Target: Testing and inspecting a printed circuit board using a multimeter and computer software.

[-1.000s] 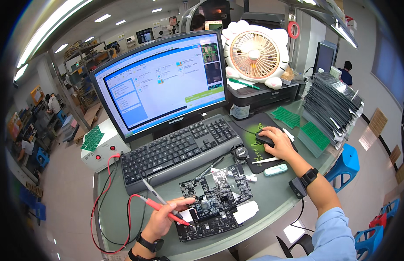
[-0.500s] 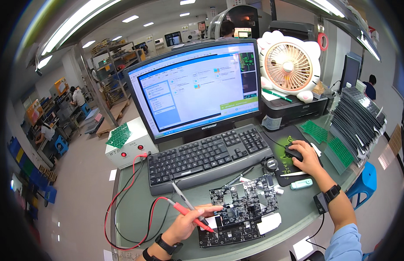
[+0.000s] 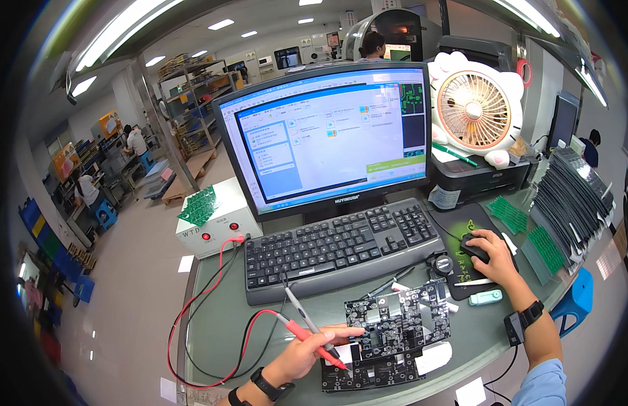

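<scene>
My left hand (image 3: 299, 356) is closed around a red test probe (image 3: 298, 330) and a grey-and-black test probe (image 3: 299, 308), with its index finger stretched toward the boards. The red probe's tip points down at the lower black circuit board (image 3: 335, 380). Whether it touches the board I cannot tell. Another black circuit board (image 3: 388, 331), full of cut-outs and pads, overlaps the lower one. Over on the right, my right hand (image 3: 497, 258) rests curved over a black computer mouse (image 3: 474, 247) on a dark mouse pad (image 3: 464, 271).
A keyboard (image 3: 341, 247) lies before the lit monitor (image 3: 334, 149). Red and black leads run from a white box (image 3: 216, 233). At right stand a cat-shaped fan (image 3: 473, 111) on a printer (image 3: 480, 183), green boards (image 3: 545, 249) and a rack of dark boards (image 3: 574, 196).
The whole scene has shifted a little to the right and down in the picture. Both hands keep nearly the same pose, on the probes and on the mouse.
</scene>
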Demonstrator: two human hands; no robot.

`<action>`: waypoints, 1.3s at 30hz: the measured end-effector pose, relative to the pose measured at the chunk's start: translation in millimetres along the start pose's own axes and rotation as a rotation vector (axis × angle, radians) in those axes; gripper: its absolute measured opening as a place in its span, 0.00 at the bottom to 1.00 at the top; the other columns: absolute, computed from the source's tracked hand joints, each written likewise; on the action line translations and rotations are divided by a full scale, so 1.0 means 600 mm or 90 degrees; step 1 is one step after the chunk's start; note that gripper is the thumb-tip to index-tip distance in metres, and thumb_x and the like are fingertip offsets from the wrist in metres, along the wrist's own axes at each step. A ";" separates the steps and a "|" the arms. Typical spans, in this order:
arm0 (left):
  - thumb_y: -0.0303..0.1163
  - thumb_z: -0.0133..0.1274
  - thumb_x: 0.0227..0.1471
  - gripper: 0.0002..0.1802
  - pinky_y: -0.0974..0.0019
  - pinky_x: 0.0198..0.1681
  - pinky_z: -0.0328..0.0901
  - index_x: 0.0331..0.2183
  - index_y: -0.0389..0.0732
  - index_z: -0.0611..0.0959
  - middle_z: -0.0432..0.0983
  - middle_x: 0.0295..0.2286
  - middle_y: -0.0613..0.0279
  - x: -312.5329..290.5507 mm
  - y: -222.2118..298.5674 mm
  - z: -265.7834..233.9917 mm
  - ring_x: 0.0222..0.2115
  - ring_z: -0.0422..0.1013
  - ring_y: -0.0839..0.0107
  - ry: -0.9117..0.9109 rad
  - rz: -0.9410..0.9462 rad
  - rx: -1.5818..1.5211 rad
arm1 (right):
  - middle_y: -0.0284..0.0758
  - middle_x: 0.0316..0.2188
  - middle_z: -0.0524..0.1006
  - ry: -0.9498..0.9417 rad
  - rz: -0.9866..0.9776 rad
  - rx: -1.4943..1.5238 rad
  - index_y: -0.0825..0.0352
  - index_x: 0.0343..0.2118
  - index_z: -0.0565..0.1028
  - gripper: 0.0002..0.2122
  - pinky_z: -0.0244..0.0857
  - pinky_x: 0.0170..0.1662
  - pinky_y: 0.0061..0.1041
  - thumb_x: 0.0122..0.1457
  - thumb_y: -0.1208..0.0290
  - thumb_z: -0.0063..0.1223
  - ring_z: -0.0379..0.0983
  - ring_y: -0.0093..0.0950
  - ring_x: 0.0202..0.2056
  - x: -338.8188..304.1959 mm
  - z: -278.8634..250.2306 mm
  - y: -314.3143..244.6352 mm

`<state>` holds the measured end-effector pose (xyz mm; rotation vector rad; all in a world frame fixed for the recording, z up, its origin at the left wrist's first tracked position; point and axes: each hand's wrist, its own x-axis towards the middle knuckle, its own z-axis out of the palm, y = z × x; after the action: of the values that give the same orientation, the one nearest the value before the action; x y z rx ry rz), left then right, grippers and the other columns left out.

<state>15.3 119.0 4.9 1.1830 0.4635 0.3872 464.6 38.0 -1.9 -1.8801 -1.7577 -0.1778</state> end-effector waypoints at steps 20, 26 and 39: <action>0.39 0.33 0.62 0.29 0.57 0.60 0.57 0.51 0.26 0.75 0.69 0.54 0.45 -0.001 0.009 0.011 0.55 0.66 0.58 0.028 0.003 0.026 | 0.37 0.52 0.70 0.003 0.004 0.008 0.60 0.44 0.76 0.18 0.59 0.56 0.35 0.46 0.75 0.60 0.67 0.38 0.54 0.001 0.000 0.000; 0.38 0.34 0.61 0.28 0.58 0.60 0.57 0.52 0.25 0.74 0.70 0.53 0.47 -0.003 0.008 0.007 0.53 0.67 0.60 0.034 -0.004 0.037 | 0.33 0.52 0.70 -0.013 0.015 0.020 0.57 0.45 0.76 0.17 0.58 0.55 0.38 0.49 0.72 0.59 0.65 0.36 0.56 0.002 -0.001 0.003; 0.40 0.34 0.58 0.31 0.60 0.53 0.64 0.50 0.22 0.75 0.72 0.49 0.45 -0.002 0.012 0.015 0.46 0.70 0.60 0.072 -0.015 0.045 | 0.35 0.52 0.69 -0.015 0.016 0.020 0.57 0.46 0.75 0.18 0.58 0.56 0.37 0.50 0.72 0.60 0.64 0.37 0.56 0.000 -0.001 0.011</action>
<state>18.6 113.5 14.5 1.2276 0.5928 0.4224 471.2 37.9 -3.5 -1.8883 -1.7404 -0.1181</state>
